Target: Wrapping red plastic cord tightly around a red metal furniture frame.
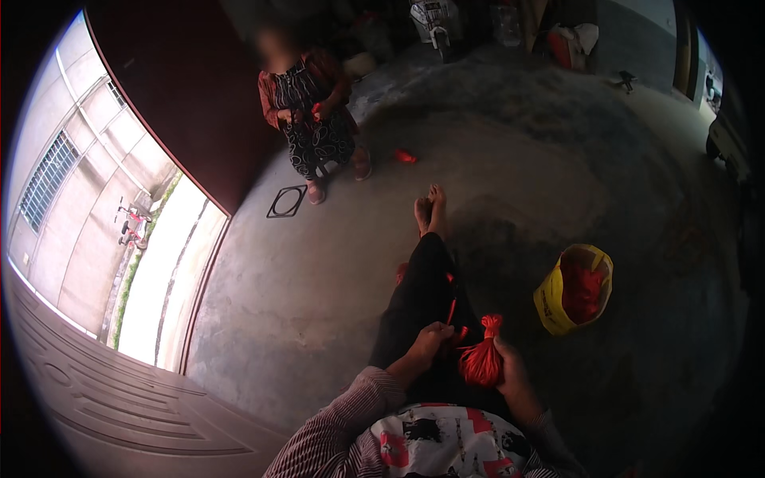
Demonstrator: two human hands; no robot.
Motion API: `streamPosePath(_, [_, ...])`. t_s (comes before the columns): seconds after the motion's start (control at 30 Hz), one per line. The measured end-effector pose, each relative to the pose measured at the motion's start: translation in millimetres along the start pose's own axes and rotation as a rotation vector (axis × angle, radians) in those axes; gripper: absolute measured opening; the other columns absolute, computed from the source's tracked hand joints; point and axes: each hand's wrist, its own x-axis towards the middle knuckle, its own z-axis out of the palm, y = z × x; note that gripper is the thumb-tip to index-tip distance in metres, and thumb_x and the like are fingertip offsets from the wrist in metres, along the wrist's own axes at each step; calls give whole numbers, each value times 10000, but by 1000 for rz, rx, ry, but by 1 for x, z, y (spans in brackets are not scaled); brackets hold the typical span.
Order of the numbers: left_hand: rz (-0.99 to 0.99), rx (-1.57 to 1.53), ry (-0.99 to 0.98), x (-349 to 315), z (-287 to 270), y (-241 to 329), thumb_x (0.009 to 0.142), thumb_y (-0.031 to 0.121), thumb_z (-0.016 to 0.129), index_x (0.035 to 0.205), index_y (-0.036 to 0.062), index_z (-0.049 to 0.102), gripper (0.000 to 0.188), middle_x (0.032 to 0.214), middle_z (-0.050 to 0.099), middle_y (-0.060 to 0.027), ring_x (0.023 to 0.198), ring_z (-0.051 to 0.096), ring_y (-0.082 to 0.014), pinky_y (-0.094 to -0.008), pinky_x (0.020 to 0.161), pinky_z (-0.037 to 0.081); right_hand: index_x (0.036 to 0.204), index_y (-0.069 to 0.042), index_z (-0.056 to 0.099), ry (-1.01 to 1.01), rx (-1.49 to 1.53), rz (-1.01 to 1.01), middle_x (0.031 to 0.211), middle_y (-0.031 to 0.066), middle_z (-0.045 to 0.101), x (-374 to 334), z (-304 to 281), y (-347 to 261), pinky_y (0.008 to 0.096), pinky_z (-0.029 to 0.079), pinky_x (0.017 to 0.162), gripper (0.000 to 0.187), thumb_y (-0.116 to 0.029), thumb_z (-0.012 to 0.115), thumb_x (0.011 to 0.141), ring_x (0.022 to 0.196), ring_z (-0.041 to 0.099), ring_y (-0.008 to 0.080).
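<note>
In my right hand [511, 368] is a bundle of red cords [481, 365], gathered tight near its top, with a looped knot above and loose strands fanning out below. My fingers are wrapped round its right side. To the left of it, my left hand [431, 342] is closed in a pinch, and a thin red strand [453, 311] rises from the fingertips. A few small red pieces [463, 334] lie on my dark trousers between the two hands; their shape is too dark to make out.
A yellow bag [551, 301] filled with red material stands on the concrete floor to my right. Ahead sits another person [307, 111] with something red in hand. A red piece [406, 156] lies near that person's feet, beside a square black frame [287, 201]. An open doorway is at left.
</note>
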Motion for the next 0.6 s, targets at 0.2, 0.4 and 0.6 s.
streamPosePath(0.2, [613,211,362,-5,-11,102,870,68,600,1469,31,233,704,1057,590,-119,646,534,-113,-228,544,457,1114,-10,579,29,52,19,1017,105,644,3,-1,1,386,547,839,296,-252,579,943,902,656,209])
streamPosePath(0.4, [1409,226,506,-47,-19,283,881,33,577,1525,97,53,832,1180,525,-130,680,505,-83,-218,620,433,1104,-28,588,24,-24,27,1020,92,644,7,-9,3,375,543,828,255,-234,554,959,900,652,192])
streamPosePath(0.6, [1317,219,340,-68,1,295,919,131,538,1363,-37,394,497,1039,622,-120,592,477,-84,-235,576,424,1080,-26,591,41,-69,12,1011,81,647,7,-1,1,358,537,834,226,-214,535,968,892,653,185])
